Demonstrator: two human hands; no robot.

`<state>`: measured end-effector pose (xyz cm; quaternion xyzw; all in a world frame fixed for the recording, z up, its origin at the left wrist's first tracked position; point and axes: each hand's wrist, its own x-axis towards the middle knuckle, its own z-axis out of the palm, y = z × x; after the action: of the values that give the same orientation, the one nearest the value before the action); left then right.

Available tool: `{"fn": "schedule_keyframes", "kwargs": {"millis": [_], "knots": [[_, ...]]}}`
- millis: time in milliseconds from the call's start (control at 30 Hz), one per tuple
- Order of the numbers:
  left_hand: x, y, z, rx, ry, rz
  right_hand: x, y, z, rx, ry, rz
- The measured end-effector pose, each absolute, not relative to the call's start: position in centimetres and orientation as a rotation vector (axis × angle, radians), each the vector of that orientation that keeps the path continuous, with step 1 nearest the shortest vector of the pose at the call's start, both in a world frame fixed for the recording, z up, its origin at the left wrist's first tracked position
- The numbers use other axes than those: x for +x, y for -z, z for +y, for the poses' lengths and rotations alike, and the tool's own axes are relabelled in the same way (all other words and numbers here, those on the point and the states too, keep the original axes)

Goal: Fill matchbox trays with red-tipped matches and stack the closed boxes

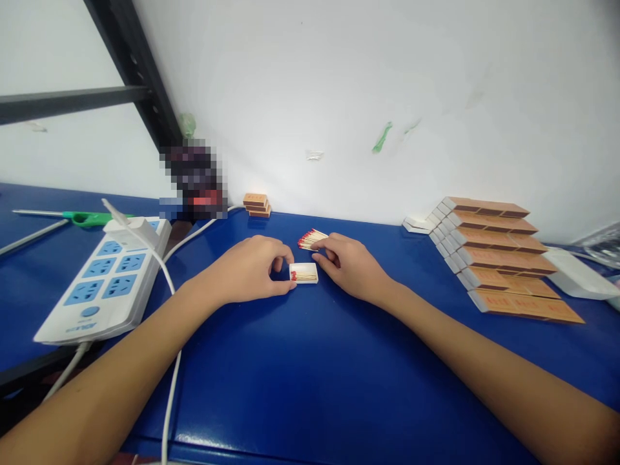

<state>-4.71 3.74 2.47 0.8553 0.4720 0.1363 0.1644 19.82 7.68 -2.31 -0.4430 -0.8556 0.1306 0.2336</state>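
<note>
A small white matchbox tray [304, 266] lies on the blue table with several red-headed matches [304, 276] along its near side. My left hand [254, 268] holds the tray's left end between thumb and forefinger. Just behind the tray, a fanned pile of loose matches [310, 239] rests on the table, red heads to the left. My right hand [352, 266] reaches onto the right side of this pile, its forefinger touching the matches. The thumb is apart from the forefinger, with a small gap and no match visible between them.
At right stands a stepped stack of matchboxes [504, 258], with white trays [417, 224] beside it. A few matchboxes [256, 204] are piled near the wall. A power strip [109, 278] with a white cable [169, 394] and a green-handled tool [90, 218] lie left.
</note>
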Motion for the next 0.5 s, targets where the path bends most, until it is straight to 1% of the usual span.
{"fn": "schedule_keyframes", "kwargs": {"millis": [367, 500], "knots": [[-4.76, -2.41, 3.84, 2.437, -0.38, 1.344, 19.62, 2.69, 7.96, -1.186, -0.365, -2.296], [-4.75, -2.36, 3.85, 2.438, -0.383, 1.342, 19.16, 2.6, 8.1, -1.208, -0.428, -2.26]]}}
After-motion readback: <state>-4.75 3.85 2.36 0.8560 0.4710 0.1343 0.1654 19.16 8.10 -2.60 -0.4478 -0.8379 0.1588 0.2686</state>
